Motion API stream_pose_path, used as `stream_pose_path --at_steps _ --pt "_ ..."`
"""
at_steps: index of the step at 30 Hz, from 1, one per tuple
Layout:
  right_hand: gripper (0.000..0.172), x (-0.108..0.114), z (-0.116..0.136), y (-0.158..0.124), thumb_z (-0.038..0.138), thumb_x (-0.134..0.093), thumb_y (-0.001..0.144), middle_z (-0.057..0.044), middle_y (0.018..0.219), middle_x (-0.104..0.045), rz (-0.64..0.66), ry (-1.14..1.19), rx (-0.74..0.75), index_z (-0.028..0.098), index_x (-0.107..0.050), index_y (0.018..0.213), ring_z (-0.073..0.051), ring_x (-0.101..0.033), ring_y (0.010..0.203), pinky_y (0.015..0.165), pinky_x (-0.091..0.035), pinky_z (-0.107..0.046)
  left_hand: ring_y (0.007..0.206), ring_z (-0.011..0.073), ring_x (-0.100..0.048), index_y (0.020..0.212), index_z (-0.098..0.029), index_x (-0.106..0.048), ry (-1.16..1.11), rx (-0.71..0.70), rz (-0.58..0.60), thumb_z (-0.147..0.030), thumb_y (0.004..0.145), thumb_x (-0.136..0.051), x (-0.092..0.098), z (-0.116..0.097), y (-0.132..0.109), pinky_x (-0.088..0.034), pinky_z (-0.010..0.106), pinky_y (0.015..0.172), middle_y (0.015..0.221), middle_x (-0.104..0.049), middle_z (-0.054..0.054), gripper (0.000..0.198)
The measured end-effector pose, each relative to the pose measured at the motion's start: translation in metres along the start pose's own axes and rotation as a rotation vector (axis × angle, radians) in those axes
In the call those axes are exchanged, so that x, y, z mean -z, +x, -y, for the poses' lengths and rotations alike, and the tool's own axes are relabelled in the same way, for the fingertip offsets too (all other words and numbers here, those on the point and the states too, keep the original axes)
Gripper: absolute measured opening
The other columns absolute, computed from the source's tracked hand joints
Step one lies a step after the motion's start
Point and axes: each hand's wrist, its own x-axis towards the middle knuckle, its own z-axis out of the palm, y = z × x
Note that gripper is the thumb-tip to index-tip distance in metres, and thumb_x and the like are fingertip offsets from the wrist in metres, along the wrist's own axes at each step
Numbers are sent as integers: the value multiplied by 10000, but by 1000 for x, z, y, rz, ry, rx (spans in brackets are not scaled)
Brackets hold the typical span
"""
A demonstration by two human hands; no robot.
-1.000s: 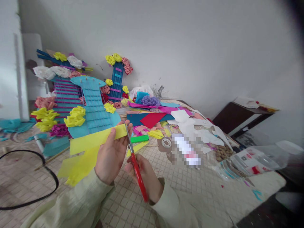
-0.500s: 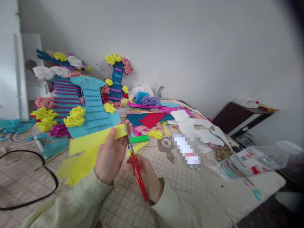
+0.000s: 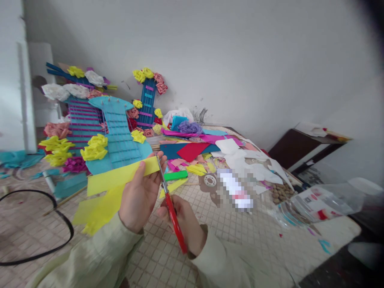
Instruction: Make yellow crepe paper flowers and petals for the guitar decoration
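Although I compare carefully with half a second ago and one second ago, I find almost no change: the left hand (image 3: 138,200) and the right hand (image 3: 189,224) have kept their places, and only the long, flat strip of yellow, thin, paper-like material (image 3: 115,176) seems to have slid very slightly to the left. This strip lies across the left hand, whose thumb presses it from above against the fingers, so I see the hand as gripping it, palm upward. The right hand is closed around the long metal scissors with red handles (image 3: 175,224), which point away from the person, and their blades stand at the right end of the strip, close to the left fingertips. Whether the blades are fully together or a little apart, I cannot tell. Below the strip hangs or lies a wider, soft yellow piece (image 3: 105,206); I cannot see if it is joined to the strip. Near the blades, a small bright green block (image 3: 176,175) rests on the pale table with a grid pattern (image 3: 240,228). My judgement is that the cutting work has hardly advanced, and the hold looks steady.
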Motion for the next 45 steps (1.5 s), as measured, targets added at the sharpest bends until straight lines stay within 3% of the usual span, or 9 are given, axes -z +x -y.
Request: stream_pose_path --at_steps 11,26,37,45 --pt "466 1 3 -1 551 -674 584 86 471 -317 -19 -7 -35 192 -379 609 -43 -267 420 390 -235 -186 1027 176 -601 987 -120 -605 5 -2 8 -222 912 -345 1 0 1 -471 257 926 1059 -664 95 290" --pt "384 -2 3 0 459 -686 598 90 450 -329 -35 96 -54 181 -421 597 -40 -271 398 390 -205 -193 1036 167 -593 1067 -144 -598 12 -7 22 -219 911 -338 2 0 1 -484 253 907 1079 -659 81 312" --pt "484 0 6 0 558 -705 528 108 408 -328 4 158 -138 200 -388 605 -29 -250 341 330 -164 -193 1004 177 -613 965 -142 -631 -23 -1 15 -217 911 -327 4 -1 5 -504 255 879 1006 -681 86 318" --pt "492 4 0 4 581 -680 571 102 421 -338 2 102 -137 195 -377 606 -30 -292 335 323 -195 -178 1004 199 -614 1048 -127 -602 -21 -11 14 -202 900 -347 10 2 12 -504 300 888 1037 -673 113 304"
